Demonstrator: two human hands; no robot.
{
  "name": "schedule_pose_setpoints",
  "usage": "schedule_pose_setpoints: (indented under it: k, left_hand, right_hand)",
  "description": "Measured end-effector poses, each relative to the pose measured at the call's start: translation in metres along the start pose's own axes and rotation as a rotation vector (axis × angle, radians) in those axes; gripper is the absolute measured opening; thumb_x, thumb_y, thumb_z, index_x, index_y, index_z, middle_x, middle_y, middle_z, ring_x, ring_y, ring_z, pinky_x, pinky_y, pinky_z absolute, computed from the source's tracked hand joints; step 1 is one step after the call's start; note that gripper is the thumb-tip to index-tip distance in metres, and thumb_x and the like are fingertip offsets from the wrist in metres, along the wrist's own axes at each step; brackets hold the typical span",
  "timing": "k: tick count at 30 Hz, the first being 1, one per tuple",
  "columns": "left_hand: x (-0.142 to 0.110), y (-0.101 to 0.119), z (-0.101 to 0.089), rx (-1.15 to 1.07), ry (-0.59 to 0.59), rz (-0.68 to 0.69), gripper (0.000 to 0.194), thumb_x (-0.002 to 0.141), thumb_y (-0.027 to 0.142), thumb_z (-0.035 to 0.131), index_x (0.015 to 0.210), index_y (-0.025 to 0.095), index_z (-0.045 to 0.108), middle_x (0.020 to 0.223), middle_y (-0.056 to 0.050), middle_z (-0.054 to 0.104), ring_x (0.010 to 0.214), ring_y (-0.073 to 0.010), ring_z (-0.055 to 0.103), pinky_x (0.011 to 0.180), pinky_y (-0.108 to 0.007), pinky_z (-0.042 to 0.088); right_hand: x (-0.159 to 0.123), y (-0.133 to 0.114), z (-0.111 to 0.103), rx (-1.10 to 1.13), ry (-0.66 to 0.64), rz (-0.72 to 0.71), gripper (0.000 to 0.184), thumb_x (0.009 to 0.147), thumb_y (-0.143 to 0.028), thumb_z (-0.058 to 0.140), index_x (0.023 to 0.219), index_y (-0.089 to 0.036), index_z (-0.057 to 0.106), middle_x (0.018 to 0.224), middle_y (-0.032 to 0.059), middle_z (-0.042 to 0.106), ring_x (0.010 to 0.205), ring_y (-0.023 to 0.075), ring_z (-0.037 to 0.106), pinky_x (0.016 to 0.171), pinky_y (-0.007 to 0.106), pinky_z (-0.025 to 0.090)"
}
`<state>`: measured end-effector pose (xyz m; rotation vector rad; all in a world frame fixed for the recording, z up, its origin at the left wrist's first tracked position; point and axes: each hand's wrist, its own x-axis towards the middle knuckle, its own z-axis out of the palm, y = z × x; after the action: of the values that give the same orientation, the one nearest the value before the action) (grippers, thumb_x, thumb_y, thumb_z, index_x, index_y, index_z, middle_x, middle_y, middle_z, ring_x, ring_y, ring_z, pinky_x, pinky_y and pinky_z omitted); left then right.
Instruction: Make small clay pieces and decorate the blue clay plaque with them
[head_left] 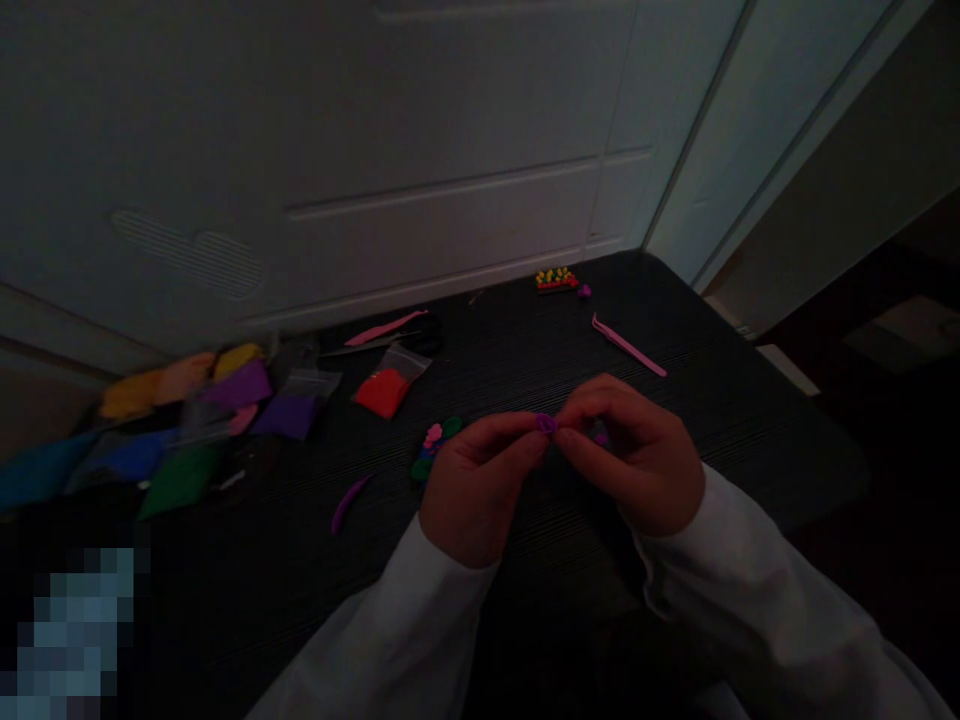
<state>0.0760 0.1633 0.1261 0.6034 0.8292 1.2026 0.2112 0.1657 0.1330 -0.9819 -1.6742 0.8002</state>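
Between the fingertips of both hands is a small purple piece of clay (546,424), rolled or coiled in shape. My left hand (484,480) pinches it from the left, thumb and forefinger closed. From the right, my right hand (634,450) has its thumb and forefinger pressed together at the edge of the same piece. A purple bit (601,437) shows behind the right hand's fingers. Partly hidden by my left hand is a clay cluster (429,450) in green, pink and blue. Left of that lies a curved, tapered purple clay strip (350,503).
Bags of coloured clay (184,478) crowd the left side. A bag of orange-red clay (387,388) lies nearer the middle, with scissors (375,343) and a pink tool (386,327) behind. Pink tweezers (628,345) and a yellow-and-red beaded piece (556,280) are at the back right. A white panel borders the dark table (750,430).
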Motion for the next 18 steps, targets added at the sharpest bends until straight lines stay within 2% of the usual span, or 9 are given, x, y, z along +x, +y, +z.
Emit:
schedule_pose_setpoints:
  k: [11, 18]
  left_hand:
    - [-0.0009, -0.0005, -0.0020, 0.119, -0.002, 0.039, 0.009, 0.060, 0.016, 0.068, 0.068, 0.021, 0.068, 0.071, 0.002, 0.066, 0.072, -0.0108, 0.058, 0.071, -0.024, 0.043]
    - [-0.0019, -0.0021, -0.0056, 0.265, -0.021, 0.169, 0.012, 0.065, 0.015, 0.064, 0.071, 0.024, 0.068, 0.073, 0.003, 0.065, 0.073, -0.0101, 0.057, 0.071, -0.023, 0.042]
  right_hand:
    - [-0.0009, 0.0001, 0.0006, -0.007, 0.011, -0.001, 0.007, 0.072, -0.015, 0.055, 0.077, -0.018, 0.057, 0.072, 0.0001, 0.052, 0.068, 0.0112, 0.050, 0.061, 0.027, 0.040]
    - [-0.0004, -0.0002, 0.0004, 0.025, 0.016, 0.010, 0.006, 0.072, -0.015, 0.055, 0.076, -0.018, 0.057, 0.072, -0.0005, 0.052, 0.067, 0.0104, 0.049, 0.061, 0.026, 0.040]
